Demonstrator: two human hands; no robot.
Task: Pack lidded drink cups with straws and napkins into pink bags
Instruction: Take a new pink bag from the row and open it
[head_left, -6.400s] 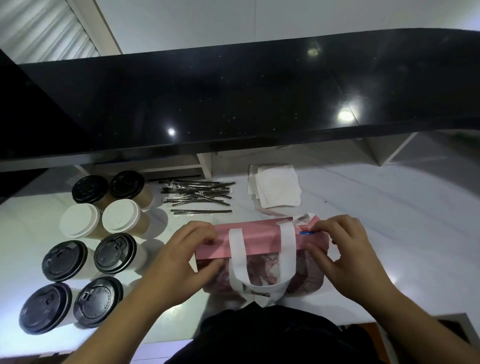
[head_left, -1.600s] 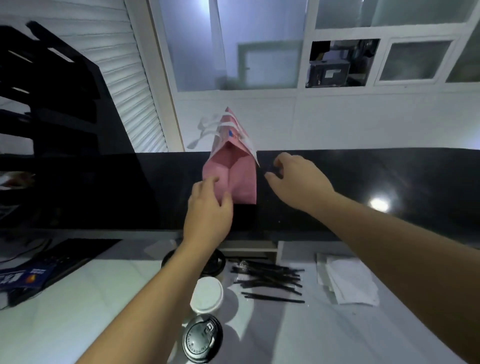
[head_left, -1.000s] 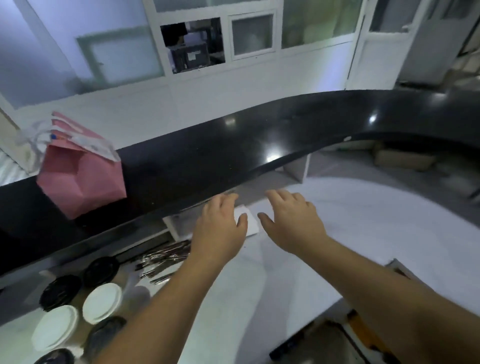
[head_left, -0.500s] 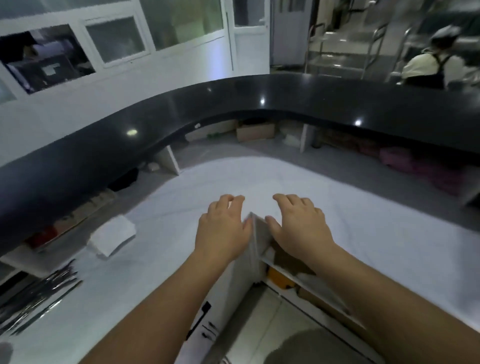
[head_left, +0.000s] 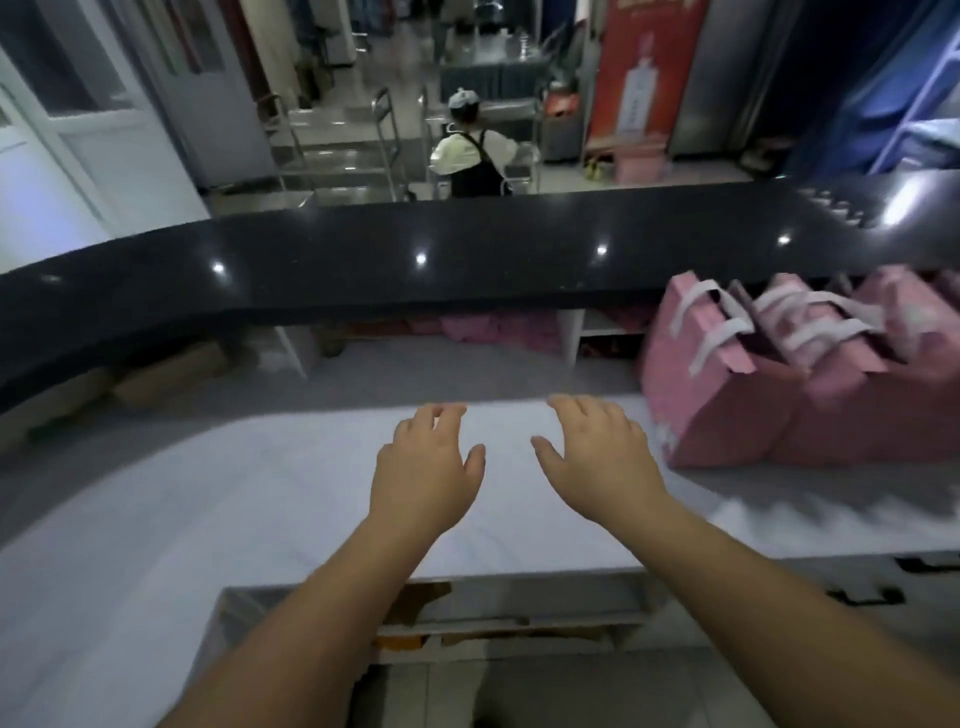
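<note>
Several pink bags (head_left: 769, 395) with white ribbon handles stand in a row on the white counter (head_left: 260, 499) at the right, under the black ledge. My left hand (head_left: 426, 467) and my right hand (head_left: 597, 457) hover palm-down over the counter's middle, fingers relaxed and spread, holding nothing. The right hand is a short way left of the nearest bag and does not touch it. No cups, straws or napkins are in view.
A glossy black raised ledge (head_left: 467, 260) runs across the back of the counter. Open shelves (head_left: 509, 618) show beneath the counter's front edge. Beyond the ledge a person (head_left: 472, 156) in a dark apron stands among metal racks, beside a red poster (head_left: 644, 67).
The packed pink bag was set up on the black ledge and released. My view has since swung right, away from the cups, straws and napkins; both empty hands travelled along with it to the row of bags.
</note>
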